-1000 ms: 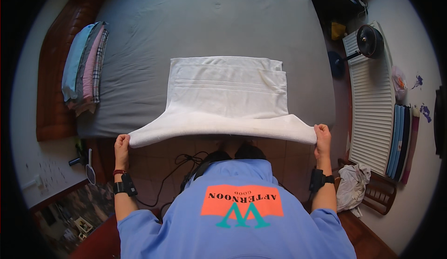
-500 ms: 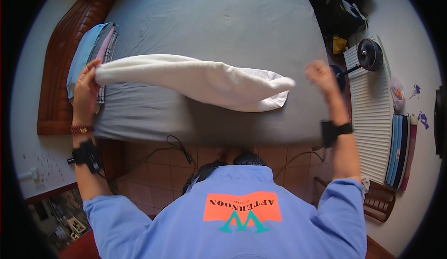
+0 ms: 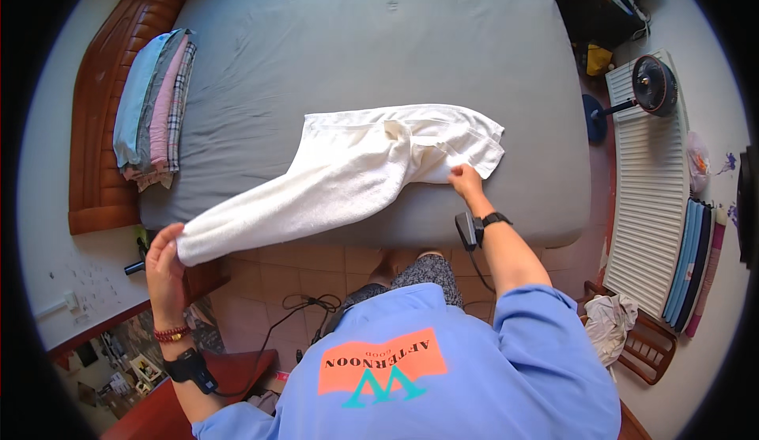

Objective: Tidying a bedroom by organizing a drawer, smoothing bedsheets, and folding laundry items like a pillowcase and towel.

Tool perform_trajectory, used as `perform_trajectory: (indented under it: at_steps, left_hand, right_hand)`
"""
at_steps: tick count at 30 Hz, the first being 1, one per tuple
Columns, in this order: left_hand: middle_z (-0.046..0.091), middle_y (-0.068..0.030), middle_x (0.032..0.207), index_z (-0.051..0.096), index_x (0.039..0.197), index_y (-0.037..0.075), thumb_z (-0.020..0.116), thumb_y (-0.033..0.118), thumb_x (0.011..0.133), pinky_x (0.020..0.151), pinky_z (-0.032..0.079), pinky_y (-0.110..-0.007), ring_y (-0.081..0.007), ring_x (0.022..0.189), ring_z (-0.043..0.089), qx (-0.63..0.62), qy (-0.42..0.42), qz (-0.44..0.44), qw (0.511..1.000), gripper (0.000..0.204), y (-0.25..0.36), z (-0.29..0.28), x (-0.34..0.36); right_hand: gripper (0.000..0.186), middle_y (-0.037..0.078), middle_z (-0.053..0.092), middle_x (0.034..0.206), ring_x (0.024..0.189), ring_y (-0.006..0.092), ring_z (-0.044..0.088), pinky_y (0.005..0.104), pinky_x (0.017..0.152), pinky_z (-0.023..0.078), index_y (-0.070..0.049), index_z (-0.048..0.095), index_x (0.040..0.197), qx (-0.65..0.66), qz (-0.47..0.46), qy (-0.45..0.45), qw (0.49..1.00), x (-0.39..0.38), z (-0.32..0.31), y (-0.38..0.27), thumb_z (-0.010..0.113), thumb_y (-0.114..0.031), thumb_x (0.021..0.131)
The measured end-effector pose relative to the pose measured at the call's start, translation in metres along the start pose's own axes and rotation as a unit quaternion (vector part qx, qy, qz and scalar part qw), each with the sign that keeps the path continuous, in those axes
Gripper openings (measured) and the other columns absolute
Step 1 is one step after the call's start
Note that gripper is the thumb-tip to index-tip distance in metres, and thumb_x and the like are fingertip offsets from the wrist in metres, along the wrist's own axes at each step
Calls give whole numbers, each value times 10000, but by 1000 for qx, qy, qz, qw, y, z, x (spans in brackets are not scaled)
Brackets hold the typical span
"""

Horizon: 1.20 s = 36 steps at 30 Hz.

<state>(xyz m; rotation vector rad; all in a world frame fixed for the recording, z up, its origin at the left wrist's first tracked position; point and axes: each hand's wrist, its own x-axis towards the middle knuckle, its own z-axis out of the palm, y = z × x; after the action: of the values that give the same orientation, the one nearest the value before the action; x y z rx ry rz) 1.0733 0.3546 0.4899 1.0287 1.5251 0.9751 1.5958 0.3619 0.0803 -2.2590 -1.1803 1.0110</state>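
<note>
A white towel point(image 3: 324, 179) stretches across the near part of the bed, partly bunched. Its far right part lies spread on the grey sheet, and a fold stands up near the middle. My left hand point(image 3: 166, 252) grips the towel's left end, holding it off the bed beyond the near left corner. My right hand point(image 3: 466, 181) has its fingers pinched together at the towel's near right edge. What lies under the folds is hidden.
A grey-sheeted bed point(image 3: 379, 52) fills the far middle. Folded bedding point(image 3: 158, 116) leans by the brown headboard point(image 3: 99, 124). To the right stand a black fan point(image 3: 655, 84), a white radiator point(image 3: 644, 187) and a wooden chair point(image 3: 648, 353) with cloth. Black cable point(image 3: 304, 302) lies on the tiles.
My left hand has drawn the towel's left end toward me. My right hand, earlier apart from the towel, has come left to its near right edge. The towel's right part now lies spread wider.
</note>
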Motion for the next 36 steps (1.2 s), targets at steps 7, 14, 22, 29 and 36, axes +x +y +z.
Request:
perform_trajectory:
  at_steps: [7,14,22,29,36]
  left_hand:
    - [603,-88,1108,576,1159,-14,447,85,962,912,469,-310,-164,1001,596,-2,63,-75,995,256,-44,-22,-30]
    - [609,-71,1077,594,1121,-3,491,101,938,893,464,-291,-149,996,587,-2,121,-105,987,233,-62,-31,-55]
    - [572,-56,1147,566,1187,-1,639,23,770,941,429,-271,-150,1064,552,58,63,-122,989,425,-65,-23,-48]
    - [617,-31,1117,598,1183,-1,577,-50,765,897,460,-271,-121,1021,572,172,6,43,984,421,-44,-61,95]
    - [664,-46,1069,655,1140,15,611,142,921,918,446,-245,-116,1018,589,210,74,304,926,257,120,-8,209]
  right_hand:
    - [279,163,663,936,871,293,643,370,799,509,-22,657,977,18,-177,14,984,47,36,-77,703,-171,745]
    - [433,160,667,981,910,282,641,361,799,499,5,640,1022,7,-177,-87,980,82,69,-146,733,-305,736]
    - [171,43,637,848,761,195,610,332,725,486,-73,637,887,225,55,-283,931,83,45,-150,595,-237,865]
    - [141,0,613,770,724,147,570,319,630,452,-103,624,845,506,-86,-132,848,173,-203,-197,543,-210,886]
    - [69,14,635,848,806,154,589,316,745,471,-92,610,881,545,-307,81,776,84,-502,-313,613,-157,859]
